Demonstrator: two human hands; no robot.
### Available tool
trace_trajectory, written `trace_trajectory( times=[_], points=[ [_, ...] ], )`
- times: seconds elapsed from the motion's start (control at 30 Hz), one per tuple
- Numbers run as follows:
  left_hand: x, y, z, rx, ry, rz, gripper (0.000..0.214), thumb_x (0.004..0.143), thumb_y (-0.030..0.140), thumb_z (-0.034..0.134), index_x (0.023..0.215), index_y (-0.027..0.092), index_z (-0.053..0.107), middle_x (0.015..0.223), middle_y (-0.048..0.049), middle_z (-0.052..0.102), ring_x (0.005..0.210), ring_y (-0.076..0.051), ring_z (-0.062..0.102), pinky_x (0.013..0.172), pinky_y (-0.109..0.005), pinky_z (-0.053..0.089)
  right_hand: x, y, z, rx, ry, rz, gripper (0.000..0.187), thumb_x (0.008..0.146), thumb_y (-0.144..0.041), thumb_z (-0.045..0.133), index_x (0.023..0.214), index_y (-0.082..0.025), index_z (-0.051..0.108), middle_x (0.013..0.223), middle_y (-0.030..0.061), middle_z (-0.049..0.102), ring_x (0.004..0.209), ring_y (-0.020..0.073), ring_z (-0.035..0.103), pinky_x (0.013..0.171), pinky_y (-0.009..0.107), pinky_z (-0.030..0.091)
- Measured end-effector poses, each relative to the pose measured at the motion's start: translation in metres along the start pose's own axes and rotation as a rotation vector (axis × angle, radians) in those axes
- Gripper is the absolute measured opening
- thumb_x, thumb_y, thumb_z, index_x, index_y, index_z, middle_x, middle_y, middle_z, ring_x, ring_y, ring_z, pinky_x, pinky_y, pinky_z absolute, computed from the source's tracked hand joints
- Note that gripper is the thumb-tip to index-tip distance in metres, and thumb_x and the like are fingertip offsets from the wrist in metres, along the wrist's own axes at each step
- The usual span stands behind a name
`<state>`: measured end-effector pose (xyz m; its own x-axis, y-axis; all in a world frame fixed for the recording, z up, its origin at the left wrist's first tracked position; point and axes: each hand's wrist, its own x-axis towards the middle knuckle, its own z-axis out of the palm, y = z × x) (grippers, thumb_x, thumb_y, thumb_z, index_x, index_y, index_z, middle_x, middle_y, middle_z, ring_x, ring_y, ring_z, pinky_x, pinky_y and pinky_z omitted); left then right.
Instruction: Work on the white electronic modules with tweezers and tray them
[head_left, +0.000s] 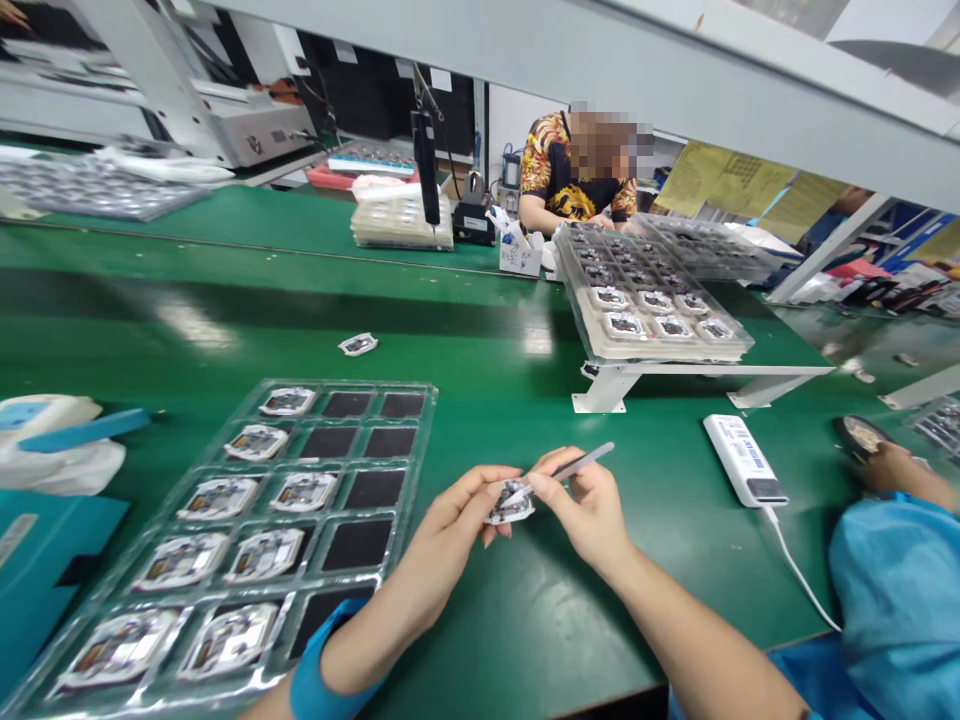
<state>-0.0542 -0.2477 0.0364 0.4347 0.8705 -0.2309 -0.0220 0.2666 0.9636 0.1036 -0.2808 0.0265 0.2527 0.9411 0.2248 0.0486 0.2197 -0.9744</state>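
Observation:
Between both hands, above the green bench, is a small white-framed electronic assembly (511, 503) with metal parts inside. My left hand (457, 515) pinches it by its left side. A thin grey stick-like tool (589, 460), perhaps tweezers or a pry tool, is in my right hand (589, 510); its upper end points up to the right, and its working end meets the assembly, partly hidden by the fingers. Left of my hands lies a clear compartment tray (424, 440) with several similar assemblies (304, 492) in its left and middle columns and dark pads in other pockets.
A single assembly (358, 344) lies beyond the tray. Stacked trays (667, 350) rest on a white stand (611, 388). A white power-strip-like box (744, 460) with a cable sits at right. A co-worker's blue sleeve (892, 590) is far right; another person (577, 180) sits opposite.

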Motion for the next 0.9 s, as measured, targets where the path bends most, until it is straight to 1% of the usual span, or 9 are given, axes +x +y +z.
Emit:
trace_trajectory(
  times=[0.13, 0.2, 0.43, 0.63, 0.9],
  points=[
    [-0.0005, 0.0015, 0.0000, 0.008, 0.004, 0.025, 0.026, 0.089, 0.036, 0.056, 0.100, 0.016, 0.070, 0.073, -0.0021, 0.064, 0.063, -0.016, 0.053, 0.059, -0.028, 0.041, 0.0009, 0.0026, -0.0003, -0.007, 0.087, 0.047, 0.016, 0.080, -0.035, 0.074, 0.077, -0.021, 0.068, 0.073, 0.0016, 0.071, 0.070, 0.0179, 0.066, 0.068, 0.030, 0.052],
    [-0.0005, 0.0017, -0.0001, 0.036, -0.003, 0.041, 0.025, 0.088, 0.034, 0.056, 0.101, 0.017, 0.069, 0.075, -0.0018, 0.064, 0.063, -0.016, 0.053, 0.060, -0.028, 0.042, 0.0011, 0.0031, 0.0002, -0.006, 0.107, 0.061, 0.015, 0.079, -0.034, 0.074, 0.077, -0.021, 0.068, 0.073, 0.0016, 0.071, 0.070, 0.0179, 0.066, 0.069, 0.030, 0.051],
    [-0.0020, 0.0022, -0.0001, 0.149, -0.025, 0.096, 0.024, 0.086, 0.031, 0.055, 0.102, 0.020, 0.070, 0.073, -0.0008, 0.066, 0.063, -0.017, 0.055, 0.063, -0.028, 0.046, 0.0016, 0.0030, 0.0014, 0.037, 0.101, 0.104, 0.018, 0.077, -0.037, 0.076, 0.074, -0.021, 0.067, 0.070, 0.0012, 0.072, 0.067, 0.0181, 0.066, 0.066, 0.030, 0.052],
    [-0.0017, 0.0021, -0.0015, 0.131, -0.056, 0.086, 0.025, 0.082, 0.029, 0.058, 0.102, 0.020, 0.069, 0.079, -0.0017, 0.068, 0.062, -0.016, 0.056, 0.060, -0.028, 0.046, 0.0029, 0.0019, 0.0005, 0.087, 0.097, 0.114, 0.020, 0.075, -0.038, 0.078, 0.074, -0.021, 0.067, 0.069, 0.0016, 0.073, 0.067, 0.0195, 0.069, 0.067, 0.032, 0.055],
    [-0.0015, 0.0010, -0.0041, 0.140, -0.078, 0.096, 0.025, 0.083, 0.028, 0.058, 0.104, 0.020, 0.068, 0.077, -0.0013, 0.065, 0.063, -0.016, 0.055, 0.060, -0.027, 0.044, 0.0028, 0.0018, 0.0009, 0.122, 0.102, 0.098, 0.018, 0.075, -0.035, 0.079, 0.074, -0.021, 0.068, 0.069, 0.0013, 0.073, 0.067, 0.0189, 0.069, 0.067, 0.031, 0.054]
  ],
)
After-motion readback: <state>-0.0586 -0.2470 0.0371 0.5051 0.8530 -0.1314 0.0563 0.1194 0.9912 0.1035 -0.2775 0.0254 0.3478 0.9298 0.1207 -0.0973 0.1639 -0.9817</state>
